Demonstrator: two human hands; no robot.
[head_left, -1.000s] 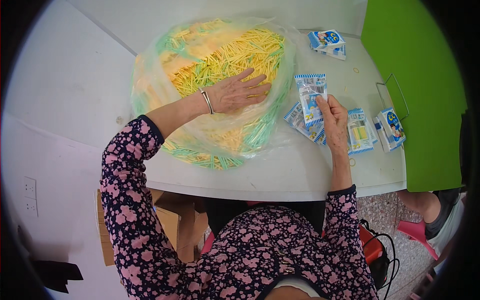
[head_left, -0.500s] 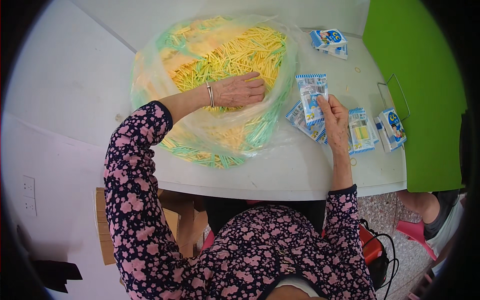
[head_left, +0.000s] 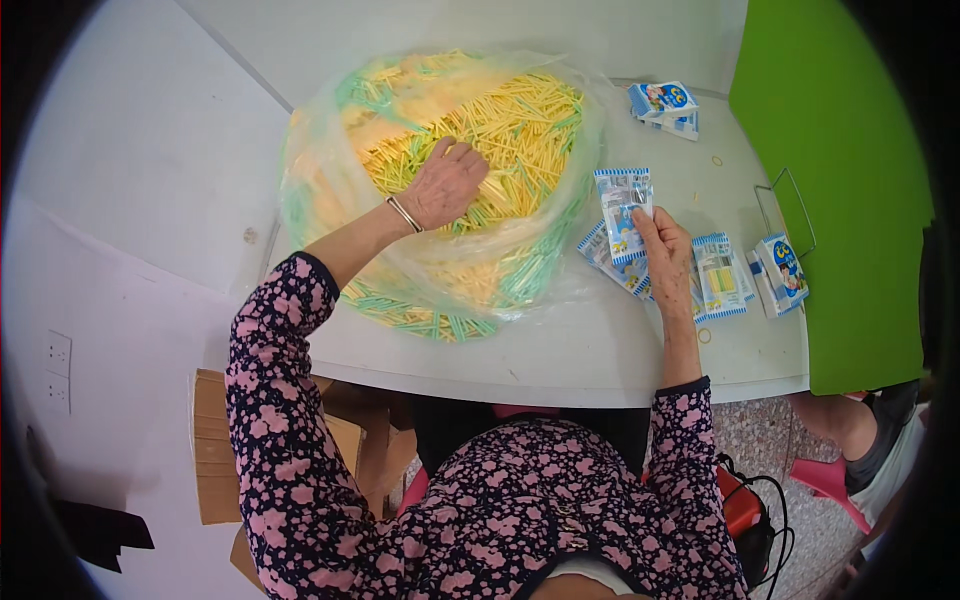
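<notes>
Yellow sticks (head_left: 535,115) under curled left hand (head_left: 448,186), hold unclear.
Right of these, right hand (head_left: 668,258) pinches packet (head_left: 621,200), long axis near-to-far.

The white table (head_left: 590,365) carries a large clear plastic bag (head_left: 325,165) full of yellow and green sticks (head_left: 535,130), small groups of blue-and-white packets (head_left: 721,275) to the bag's right, and two thin rings (head_left: 699,336), perhaps rubber bands, near them

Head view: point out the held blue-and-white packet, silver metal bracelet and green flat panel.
Held blue-and-white packet (head_left: 621,214), head view: printed face.
Silver metal bracelet (head_left: 404,214), head view: band.
Green flat panel (head_left: 838,190), head view: middle.
</notes>
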